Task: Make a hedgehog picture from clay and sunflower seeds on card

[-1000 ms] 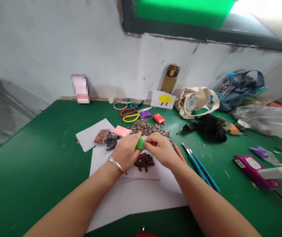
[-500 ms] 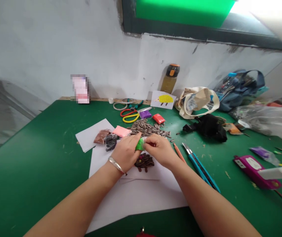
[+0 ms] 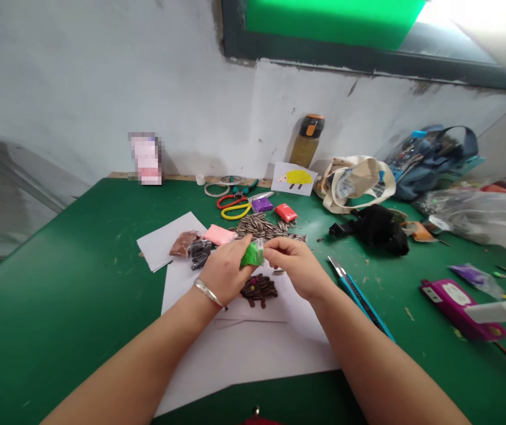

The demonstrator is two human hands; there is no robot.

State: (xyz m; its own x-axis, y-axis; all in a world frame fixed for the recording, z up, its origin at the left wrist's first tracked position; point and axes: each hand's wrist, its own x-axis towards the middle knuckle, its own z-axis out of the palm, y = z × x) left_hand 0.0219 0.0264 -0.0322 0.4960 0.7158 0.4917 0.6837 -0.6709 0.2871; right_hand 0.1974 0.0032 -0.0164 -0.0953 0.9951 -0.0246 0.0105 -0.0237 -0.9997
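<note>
Between my hands is a small packet of green modelling clay (image 3: 251, 255) in clear wrapping. My left hand (image 3: 226, 264) is closed on its left side, thumb below and fingers above. At the wrapper's right end my right hand (image 3: 291, 264) pinches the clear plastic. Below the packet lies a card (image 3: 244, 314) bearing a hedgehog figure (image 3: 259, 288) covered in dark sunflower seeds, with brown feet. The hands partly cover the figure. A heap of striped sunflower seeds (image 3: 257, 225) lies just behind my hands.
Brown (image 3: 184, 243), black (image 3: 199, 252) and pink clay packets (image 3: 219, 234) lie left. Behind are scissors (image 3: 235, 211), purple (image 3: 261, 204) and red packets (image 3: 286, 212), and a hedgehog drawing (image 3: 294, 179). A blue utility knife (image 3: 363, 302) and magenta glue gun (image 3: 460, 307) lie right.
My right hand has shifted slightly right along the wrapper, and more of the green packet shows between my hands. The left hand keeps its hold.
</note>
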